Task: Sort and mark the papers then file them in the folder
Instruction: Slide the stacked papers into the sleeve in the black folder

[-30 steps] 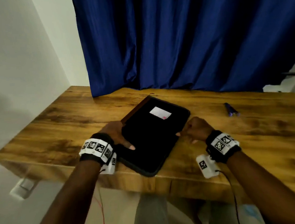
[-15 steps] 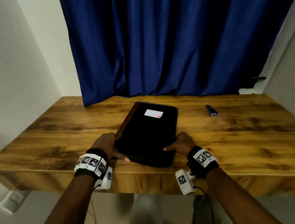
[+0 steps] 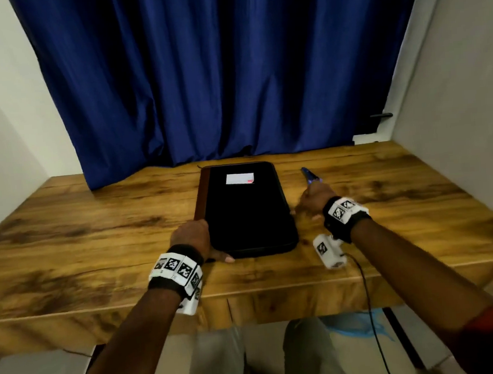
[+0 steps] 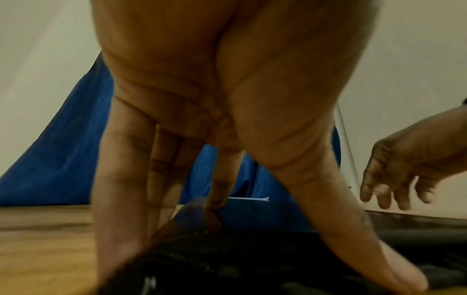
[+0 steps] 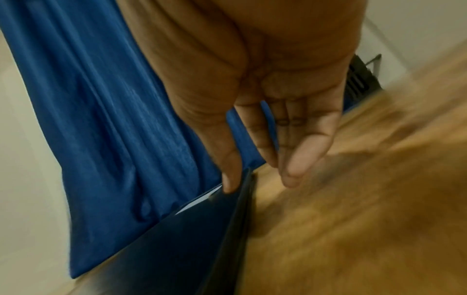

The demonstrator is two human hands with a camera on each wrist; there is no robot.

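Observation:
A black folder [image 3: 245, 210] lies closed and square-on in the middle of the wooden table [image 3: 95, 228], with a white label [image 3: 239, 178] at its far end and a brown spine [image 3: 202, 190] on the left. No loose papers show. My left hand [image 3: 194, 235] rests on its near left corner, fingers [image 4: 121, 179] straight and the thumb [image 4: 353, 229] flat on the black cover [image 4: 252, 265]. Beside the folder's right edge [image 5: 242, 209] my right hand [image 3: 312, 200] hovers empty with fingers [image 5: 305, 151] extended. It is just short of a blue pen [image 3: 309, 176].
A dark blue curtain [image 3: 215, 71] hangs along the table's far edge. Pale walls close in on both sides, with a door handle [image 3: 381, 115] at the far right. The table's front edge [image 3: 247, 293] is near my body. A cable [image 3: 366, 295] trails from my right wrist.
The folder has turned from slanted to straight and sits further from me. My right hand has let go of its near corner and moved right and forward toward the pen.

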